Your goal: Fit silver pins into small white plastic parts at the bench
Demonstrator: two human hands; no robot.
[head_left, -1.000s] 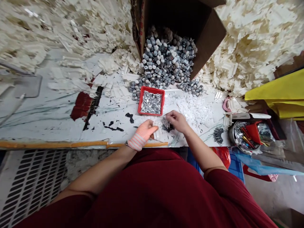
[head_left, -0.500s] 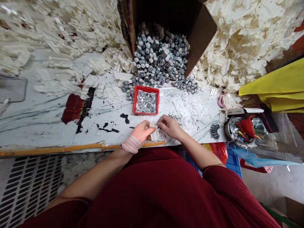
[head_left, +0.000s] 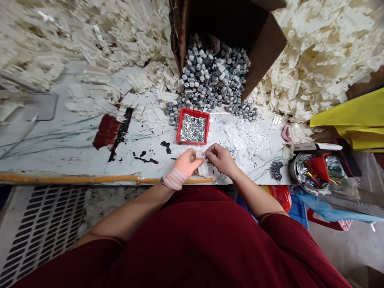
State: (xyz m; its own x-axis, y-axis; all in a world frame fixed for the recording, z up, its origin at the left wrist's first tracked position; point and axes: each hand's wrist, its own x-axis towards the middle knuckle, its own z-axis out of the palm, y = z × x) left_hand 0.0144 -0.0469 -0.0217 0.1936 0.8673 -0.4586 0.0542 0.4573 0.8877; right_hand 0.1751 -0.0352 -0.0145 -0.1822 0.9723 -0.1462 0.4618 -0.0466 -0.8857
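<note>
Near the table's front edge, my left hand [head_left: 183, 170], in a pink striped glove, is closed on a white plastic part [head_left: 203, 169]. My bare right hand [head_left: 221, 159] is at the part's upper right side, its thumb and fingertips pinched together. Whatever is between those fingertips is too small to make out. Just beyond the hands stands a red tray [head_left: 207, 139] of thin metal pins [head_left: 193, 129]. Small white plastic pieces [head_left: 246, 140] lie spread to the right of the tray.
Small grey motors [head_left: 207, 76] spill from a cardboard box [head_left: 265, 52] at the back. Heaps of cream plastic parts [head_left: 318, 60] flank it. On the right sit a metal bowl [head_left: 295, 174] and yellow sheets [head_left: 348, 108]. Orange tape [head_left: 72, 177] runs along the front edge.
The view has shifted, so the whole scene sits slightly farther right. Both hands keep about the same place at the white plastic part, with the right fingertips still pinched.
</note>
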